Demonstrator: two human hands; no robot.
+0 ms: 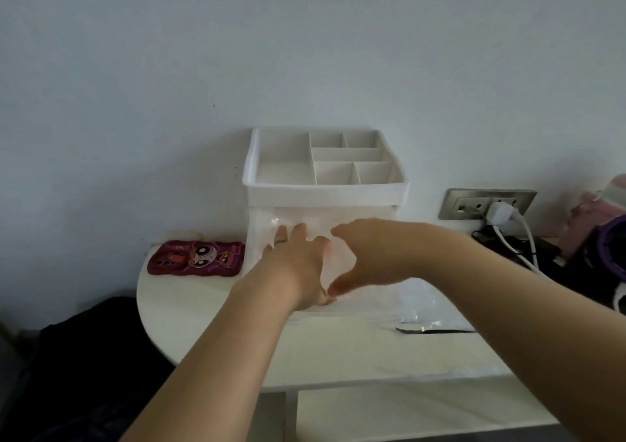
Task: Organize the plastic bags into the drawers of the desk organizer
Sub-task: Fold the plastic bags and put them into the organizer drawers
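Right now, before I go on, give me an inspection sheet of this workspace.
Surface: white table, rounded left edge.
Job's things: white plastic desk organizer, drawer pulled open, clear plastic bags inside; another clear plastic bag on the table, right.
Clutter: dark red cartoon phone case left of organizer; thin black strip.
Hands: left hand flat on the drawer's bags; right hand arched over them, open.
Cables: white plug in grey wall socket, white cable trailing down.
Surroundings: pale wall; dark cloth left; pink and purple items right.

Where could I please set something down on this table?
Bare: the front strip of the table between the forearms, and in front of the phone. Crowded: left hand and right hand fill the open drawer; plastic bag and cables take the right.
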